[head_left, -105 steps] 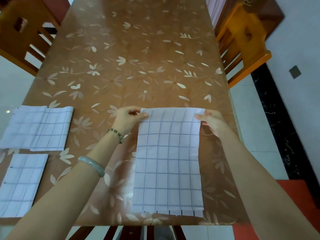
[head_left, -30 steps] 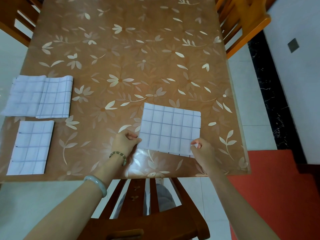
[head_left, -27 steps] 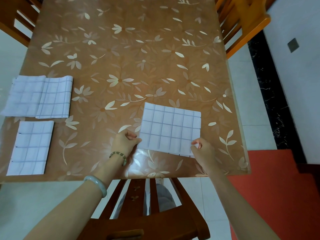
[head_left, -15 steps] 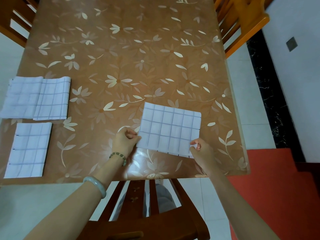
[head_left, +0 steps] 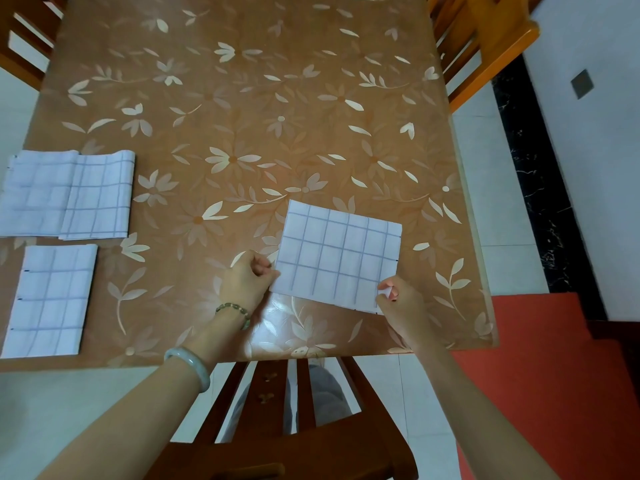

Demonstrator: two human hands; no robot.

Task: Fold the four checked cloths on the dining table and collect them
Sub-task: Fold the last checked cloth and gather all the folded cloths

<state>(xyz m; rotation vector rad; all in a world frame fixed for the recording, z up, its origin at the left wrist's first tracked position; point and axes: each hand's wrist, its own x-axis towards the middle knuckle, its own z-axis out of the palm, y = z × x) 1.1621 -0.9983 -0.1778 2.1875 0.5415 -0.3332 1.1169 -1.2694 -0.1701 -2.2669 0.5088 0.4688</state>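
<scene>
A white checked cloth (head_left: 337,252), folded into a rectangle, lies near the front edge of the dining table (head_left: 242,98). My left hand (head_left: 247,280) pinches its near left corner. My right hand (head_left: 398,301) pinches its near right corner, which is slightly lifted. At the table's left edge lies a wider folded checked cloth (head_left: 69,194), possibly two overlapping. Just in front of it lies a smaller folded checked cloth (head_left: 48,301).
The table has a brown flower-patterned cover. A wooden chair (head_left: 287,427) stands under me at the front edge. Another chair (head_left: 481,39) stands at the far right, a third (head_left: 20,39) at the far left. A red mat (head_left: 554,375) covers the floor at the right.
The long cloth was folded in half toward me since 3.5 s ago. In the last second my hands stay at its near corners, with the right corner lifted slightly.
</scene>
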